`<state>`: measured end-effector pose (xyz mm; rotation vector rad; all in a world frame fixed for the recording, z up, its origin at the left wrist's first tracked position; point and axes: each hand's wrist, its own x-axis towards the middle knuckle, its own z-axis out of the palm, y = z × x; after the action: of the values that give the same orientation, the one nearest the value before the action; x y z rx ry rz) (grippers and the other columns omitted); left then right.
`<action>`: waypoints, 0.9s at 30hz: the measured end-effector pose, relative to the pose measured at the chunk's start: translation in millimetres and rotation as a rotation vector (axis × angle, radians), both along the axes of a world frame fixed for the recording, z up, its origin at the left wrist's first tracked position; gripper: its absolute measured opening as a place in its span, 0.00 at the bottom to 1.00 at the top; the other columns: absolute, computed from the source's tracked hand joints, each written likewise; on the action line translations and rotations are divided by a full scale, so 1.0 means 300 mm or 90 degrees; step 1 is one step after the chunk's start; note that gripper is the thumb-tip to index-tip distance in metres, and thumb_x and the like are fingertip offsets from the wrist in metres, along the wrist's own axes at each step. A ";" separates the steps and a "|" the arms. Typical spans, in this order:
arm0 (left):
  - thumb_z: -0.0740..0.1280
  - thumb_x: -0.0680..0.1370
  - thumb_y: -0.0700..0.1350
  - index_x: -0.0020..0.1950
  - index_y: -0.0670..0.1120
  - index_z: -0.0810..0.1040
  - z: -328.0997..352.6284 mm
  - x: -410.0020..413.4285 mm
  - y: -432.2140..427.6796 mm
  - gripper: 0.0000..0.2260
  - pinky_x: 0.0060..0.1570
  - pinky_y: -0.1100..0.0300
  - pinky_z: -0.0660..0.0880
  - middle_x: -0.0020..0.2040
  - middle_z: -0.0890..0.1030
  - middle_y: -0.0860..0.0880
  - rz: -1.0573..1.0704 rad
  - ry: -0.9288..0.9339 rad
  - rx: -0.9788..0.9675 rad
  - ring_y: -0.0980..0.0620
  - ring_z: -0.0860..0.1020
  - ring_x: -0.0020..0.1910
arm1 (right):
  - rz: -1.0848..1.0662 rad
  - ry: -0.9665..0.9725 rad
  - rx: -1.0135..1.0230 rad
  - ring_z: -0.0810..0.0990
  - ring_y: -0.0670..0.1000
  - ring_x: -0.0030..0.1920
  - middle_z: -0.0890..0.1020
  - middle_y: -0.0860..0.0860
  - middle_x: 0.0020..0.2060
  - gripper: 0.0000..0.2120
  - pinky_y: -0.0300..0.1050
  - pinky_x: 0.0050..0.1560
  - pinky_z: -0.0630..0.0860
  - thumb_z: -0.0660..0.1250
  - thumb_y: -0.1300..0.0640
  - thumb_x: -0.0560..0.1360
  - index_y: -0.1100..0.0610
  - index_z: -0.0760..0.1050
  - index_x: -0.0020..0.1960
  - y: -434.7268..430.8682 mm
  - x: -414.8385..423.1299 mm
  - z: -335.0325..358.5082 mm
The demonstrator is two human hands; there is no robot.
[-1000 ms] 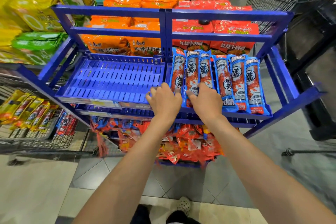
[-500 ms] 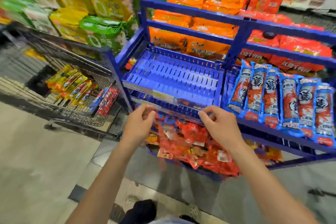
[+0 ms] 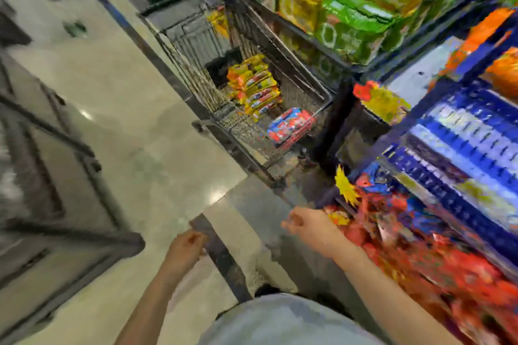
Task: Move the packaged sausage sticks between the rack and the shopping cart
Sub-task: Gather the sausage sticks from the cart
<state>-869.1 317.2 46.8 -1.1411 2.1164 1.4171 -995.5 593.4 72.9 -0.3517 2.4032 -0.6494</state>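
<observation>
Nothing is held in either hand: the left hand (image 3: 186, 245) is loosely curled over the floor with its fingers drawn in on nothing, and the right hand (image 3: 309, 225) is likewise half-closed and empty, just beside the heap of red snack packets (image 3: 437, 255) in the low bin of the blue rack (image 3: 462, 148). The frame is heavily smeared, so finer detail of the fingers cannot be told. From here the likeliest slip is judged to be a mis-aimed reach: the shopping cart (image 3: 196, 45) stands well apart from both hands, and a hand brought down blind could be caught on the wire rim or closed on the wrong packs. A second risk is seen at the right wrist, which is near enough to the loose red packets for some to be brushed out onto the floor. In the cart, a row of yellow sausage stick packs (image 3: 256, 84) lies on the wire bottom, with a red and blue pack (image 3: 291, 126) just beside it nearer the person (both groups lie flat, not stacked high). The slotted blue tray (image 3: 473, 131) on the rack appears bare in the part that shows. Green and yellow bags (image 3: 350, 19) are piled on the shelf behind the cart.
</observation>
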 end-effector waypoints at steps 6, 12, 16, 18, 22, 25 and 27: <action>0.64 0.80 0.42 0.49 0.40 0.78 -0.124 0.114 -0.174 0.06 0.38 0.57 0.74 0.45 0.83 0.41 0.172 -0.093 0.082 0.45 0.80 0.38 | -0.044 -0.119 0.048 0.81 0.51 0.52 0.84 0.51 0.49 0.13 0.46 0.52 0.74 0.67 0.44 0.76 0.54 0.79 0.50 -0.168 -0.007 -0.144; 0.62 0.80 0.38 0.49 0.39 0.79 -0.180 -0.011 -0.286 0.06 0.35 0.57 0.73 0.44 0.82 0.38 0.212 -0.135 0.126 0.44 0.78 0.35 | -0.176 -0.161 0.039 0.77 0.48 0.40 0.78 0.46 0.32 0.10 0.40 0.43 0.71 0.69 0.51 0.75 0.53 0.75 0.37 -0.244 -0.123 -0.214; 0.62 0.79 0.38 0.50 0.39 0.79 -0.174 -0.272 -0.357 0.06 0.37 0.57 0.74 0.45 0.83 0.39 0.170 -0.112 0.135 0.45 0.79 0.37 | -0.289 -0.210 -0.001 0.76 0.48 0.30 0.79 0.51 0.27 0.11 0.42 0.34 0.73 0.70 0.53 0.75 0.57 0.79 0.36 -0.293 -0.292 -0.270; 0.62 0.79 0.36 0.49 0.38 0.78 -0.156 -0.435 -0.407 0.06 0.36 0.58 0.72 0.42 0.81 0.41 0.144 -0.094 0.140 0.46 0.77 0.36 | -0.385 -0.265 -0.039 0.74 0.50 0.29 0.78 0.55 0.28 0.11 0.41 0.31 0.71 0.70 0.57 0.76 0.60 0.79 0.37 -0.326 -0.402 -0.308; 0.62 0.79 0.38 0.50 0.38 0.78 -0.110 -0.742 -0.525 0.06 0.39 0.58 0.73 0.44 0.82 0.42 0.073 -0.069 0.130 0.48 0.79 0.38 | -0.491 -0.282 -0.085 0.74 0.50 0.28 0.78 0.55 0.31 0.09 0.39 0.27 0.67 0.69 0.60 0.77 0.60 0.78 0.38 -0.423 -0.652 -0.366; 0.62 0.80 0.39 0.48 0.39 0.78 -0.075 -0.944 -0.652 0.06 0.35 0.61 0.72 0.43 0.81 0.43 0.039 -0.078 0.119 0.49 0.78 0.36 | -0.492 -0.280 -0.085 0.73 0.50 0.27 0.78 0.55 0.31 0.09 0.38 0.27 0.67 0.67 0.61 0.77 0.58 0.78 0.38 -0.551 -0.848 -0.363; 0.63 0.80 0.40 0.48 0.40 0.78 -0.075 -1.077 -0.742 0.06 0.35 0.60 0.73 0.44 0.81 0.41 0.024 -0.080 0.106 0.47 0.78 0.37 | -0.471 -0.274 -0.104 0.73 0.50 0.27 0.78 0.53 0.29 0.09 0.40 0.27 0.69 0.68 0.57 0.76 0.56 0.78 0.37 -0.650 -0.978 -0.349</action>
<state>-1192.2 94.5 24.3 -1.1783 1.8638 1.4675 -1288.9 398.5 -31.8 0.5952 2.0209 -1.1112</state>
